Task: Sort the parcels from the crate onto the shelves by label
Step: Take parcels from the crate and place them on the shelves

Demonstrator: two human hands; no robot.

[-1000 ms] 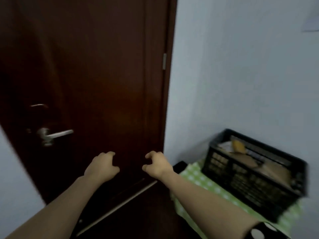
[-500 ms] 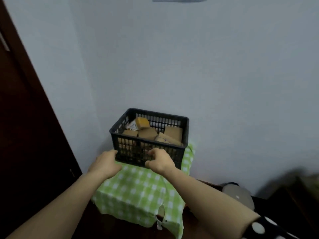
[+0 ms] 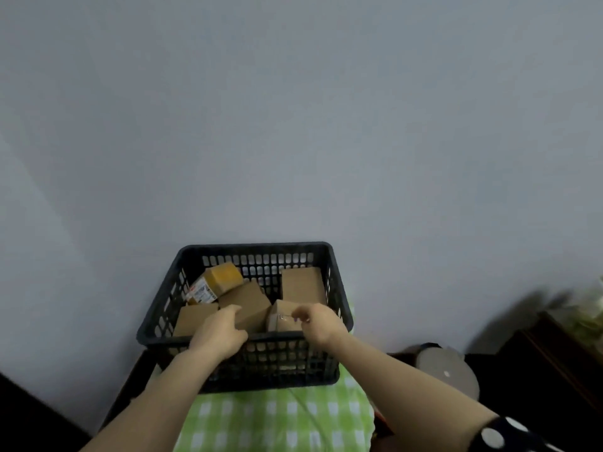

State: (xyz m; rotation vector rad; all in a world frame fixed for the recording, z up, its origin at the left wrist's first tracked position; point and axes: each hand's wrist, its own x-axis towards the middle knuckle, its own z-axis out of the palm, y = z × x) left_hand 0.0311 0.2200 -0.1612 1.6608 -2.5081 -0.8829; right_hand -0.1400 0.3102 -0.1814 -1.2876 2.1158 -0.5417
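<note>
A black plastic crate [image 3: 257, 246] stands on a green checked cloth [image 3: 277, 415] against the wall. Inside lie several parcels: a yellow box with a printed label [image 3: 220, 278] at the back left, a plain brown box [image 3: 303, 285] at the back right, a brown box [image 3: 248, 301] in the middle, another [image 3: 192, 318] at the front left and one [image 3: 280, 316] at the front right. My left hand [image 3: 222, 334] reaches over the front rim, fingertips on the middle box. My right hand [image 3: 318, 321] hovers over the front right box with loosely curled fingers, holding nothing.
A pale wall rises directly behind the crate. A round grey object [image 3: 447, 373] lies low to the right of the cloth. Dark furniture [image 3: 538, 370] stands at the far right, and a dark edge [image 3: 32, 415] shows at the lower left.
My view turned right from the dark door to the crate, and the crate came closer. Both hands went from in front of the crate to over its front rim and onto the parcels.
</note>
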